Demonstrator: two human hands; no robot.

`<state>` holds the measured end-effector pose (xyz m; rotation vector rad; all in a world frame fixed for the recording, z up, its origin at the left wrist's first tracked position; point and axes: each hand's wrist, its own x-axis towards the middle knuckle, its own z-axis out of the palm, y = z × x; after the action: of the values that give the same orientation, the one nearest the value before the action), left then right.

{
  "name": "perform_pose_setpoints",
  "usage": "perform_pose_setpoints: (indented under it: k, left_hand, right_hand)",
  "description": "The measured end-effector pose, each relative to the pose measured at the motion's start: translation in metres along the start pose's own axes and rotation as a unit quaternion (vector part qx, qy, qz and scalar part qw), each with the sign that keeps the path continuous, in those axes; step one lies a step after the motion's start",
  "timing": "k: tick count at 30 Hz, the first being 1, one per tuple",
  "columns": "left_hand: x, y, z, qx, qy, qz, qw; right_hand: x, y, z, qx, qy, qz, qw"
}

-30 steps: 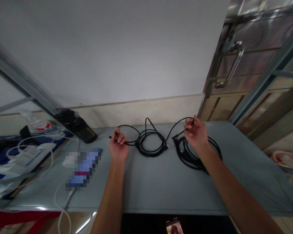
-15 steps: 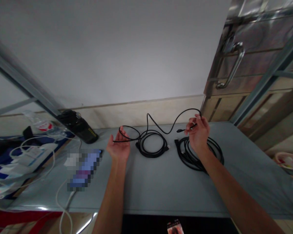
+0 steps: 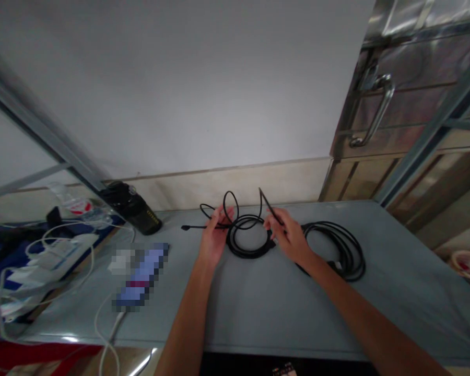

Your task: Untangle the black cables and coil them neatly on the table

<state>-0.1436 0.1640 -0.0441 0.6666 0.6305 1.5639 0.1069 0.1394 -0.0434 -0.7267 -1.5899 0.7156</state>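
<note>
My left hand [image 3: 214,237] is closed round a thin black cable [image 3: 237,204], its thumb side up. A dark connector end [image 3: 185,227] of that cable sticks out to the left of the hand, and loose loops rise above the fingers. My right hand [image 3: 288,237] grips another stretch of the same cable, which runs up and left from the fingers and bends sharply down. Between and below the hands, a coiled black cable [image 3: 246,255] lies on the table. Partly behind my right hand and forearm is a larger black cable coil [image 3: 358,248].
The grey table [image 3: 250,308] meets a white wall. At left stand a dark bottle [image 3: 141,211], a clear plastic bottle [image 3: 86,209], a phone [image 3: 143,274] with a white cord and a white power strip [image 3: 58,269]. Metal bars slope at both sides; a door handle [image 3: 378,112] is at right.
My right hand has moved left, close to my left hand, bringing the cable along. My left hand has shifted right and closed from an open palm; the connector end now shows at its left.
</note>
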Motion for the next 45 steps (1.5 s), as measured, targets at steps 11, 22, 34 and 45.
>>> perform_pose_setpoints:
  k: [11, 22, 34, 45]
  left_hand:
    - [-0.018, 0.013, 0.015, -0.084, -0.062, 0.02, 0.994]
    - [-0.023, 0.005, 0.01, -0.066, -0.061, -0.129, 0.988]
    - [-0.016, 0.001, 0.013, -0.011, -0.111, -0.192, 0.975]
    - [-0.004, 0.004, 0.01, -0.042, 0.016, -0.2, 0.979]
  right_hand:
    - [-0.02, 0.003, 0.023, -0.188, -0.194, -0.138, 0.953]
    - [-0.021, -0.005, 0.032, -0.266, -0.222, -0.174, 0.922]
    - [-0.025, 0.012, 0.039, -0.388, -0.224, -0.131, 0.884]
    - [-0.017, 0.01, 0.025, -0.434, -0.204, -0.146, 0.865]
